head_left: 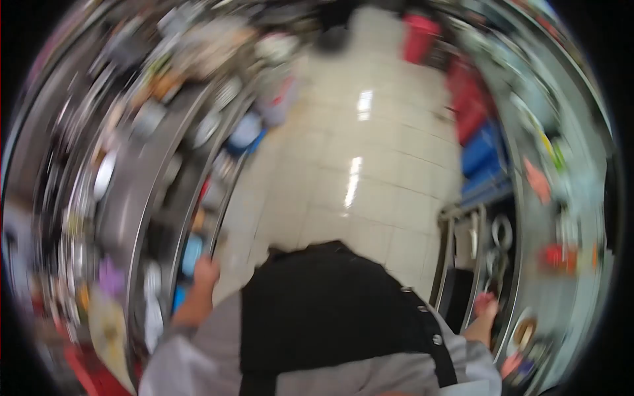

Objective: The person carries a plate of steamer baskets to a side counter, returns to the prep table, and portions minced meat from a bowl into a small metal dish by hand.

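Roughly fist-like at the left hand (pixel 207 269), going by outline: fingers apparently curled in, but too blurred to call wide or narrow. Can't confirm a grip on anything. Even blurrier at the right hand (pixel 486 303): can't read finger spread, can't rule out something small in the palm.

Progress: no visible handling at either side, no piece of work clearly finished or half-finished. Would judge this as between handling steps, low confidence. Can't split done from left on one smeared view.

Nearest to the left hand: light-blue item (pixel 192 255), on the lower shelf just beside the knuckles, overlapping in view; can't tell touching or apart. Nearest to the right hand: black panel (pixel 457 297), low under the counter edge, contact likewise unclear.

Pose: both arms low and out to the sides, hands ahead of the torso, well apart, no reach across the front. Bare at both forearms, grey shirt (pixel 188 356) above, black apron (pixel 330 297) between.

Further out: tiled floor (pixel 310 165) straight ahead, steel counter (pixel 125 218) with blurred kitchenware on the left, blue crate (pixel 485 158) and red container (pixel 469 105) along the right, red bucket (pixel 419 39) toward the far end.
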Tool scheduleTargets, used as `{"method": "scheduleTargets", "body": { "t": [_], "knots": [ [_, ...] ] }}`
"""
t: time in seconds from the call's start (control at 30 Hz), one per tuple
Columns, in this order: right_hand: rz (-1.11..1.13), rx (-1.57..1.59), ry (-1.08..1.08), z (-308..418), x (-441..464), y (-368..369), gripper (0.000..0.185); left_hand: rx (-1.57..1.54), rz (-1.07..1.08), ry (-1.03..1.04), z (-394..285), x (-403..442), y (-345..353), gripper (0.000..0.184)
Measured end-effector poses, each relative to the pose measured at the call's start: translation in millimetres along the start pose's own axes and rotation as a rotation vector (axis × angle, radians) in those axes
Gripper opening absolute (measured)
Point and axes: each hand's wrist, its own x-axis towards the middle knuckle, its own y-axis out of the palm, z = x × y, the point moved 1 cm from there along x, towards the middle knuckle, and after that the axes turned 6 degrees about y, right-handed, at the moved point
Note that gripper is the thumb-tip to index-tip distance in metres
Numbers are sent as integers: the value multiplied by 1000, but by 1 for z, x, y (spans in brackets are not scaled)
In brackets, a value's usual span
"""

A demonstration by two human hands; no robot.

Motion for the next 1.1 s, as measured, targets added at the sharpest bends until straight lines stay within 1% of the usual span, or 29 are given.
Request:
{"method": "scheduleTargets", "body": {
  "t": [0.03,0.07,0.1,0.13,0.17,0.23,0.33,0.4,0.47,0.53,0.6,0.63,0.7,0.73,0.77,0.83,0.9,0.97,1.03,1.1],
  "knots": [
    [-77,-183,292,-29,32,38,23,-3,-46,4,9,-2,5,39],
    [-16,-662,325,-58,39,90,24,-1,-69,29,39,6,27,39],
    [-250,-614,365,-99,34,172,26,-59,-146,-70,40,-3,30,38],
    [88,-1253,151,-116,67,206,26,-53,-204,-36,41,-18,33,39],
    [228,-1425,152,-137,72,255,25,-124,-158,-141,43,-27,31,38],
    [425,-1557,311,-186,55,358,25,-221,-108,-272,54,-59,37,37],
    [614,-1695,349,-219,43,482,28,-284,-92,-394,84,-107,61,37],
    [688,-1803,254,-236,39,558,32,-307,-81,-477,117,-138,95,38],
    [758,-1942,61,-254,31,632,32,-305,-19,-519,133,-168,104,38],
    [836,-1874,-54,-283,-10,706,30,-346,-23,-640,165,-184,134,38],
    [999,-1810,-97,-323,-49,766,30,-438,-29,-775,170,-185,117,39],
    [1078,-1804,-83,-344,-81,794,29,-453,-54,-793,177,-176,114,38],
    [1329,-1784,-171,-394,-128,837,25,-473,-100,-825,193,-156,109,37],
    [1428,-1760,-229,-417,-164,858,20,-494,-154,-788,202,-140,106,37],
    [1582,-1786,-421,-444,-178,880,18,-511,-208,-752,211,-122,102,36],
    [1844,-1625,-743,-479,-246,927,19,-527,-299,-677,227,-87,91,35],
    [1835,-1611,-792,-510,-306,972,20,-520,-377,-603,240,-48,74,34],
    [1929,-1506,-973,-545,-338,1017,21,-567,-405,-626,237,-18,38,34],
    [2013,-1494,-1263,-567,-370,1060,30,-606,-426,-624,239,8,18,36],
    [2005,-1536,-1420,-604,-360,1099,36,-621,-447,-631,238,30,7,37]
  ]
}}
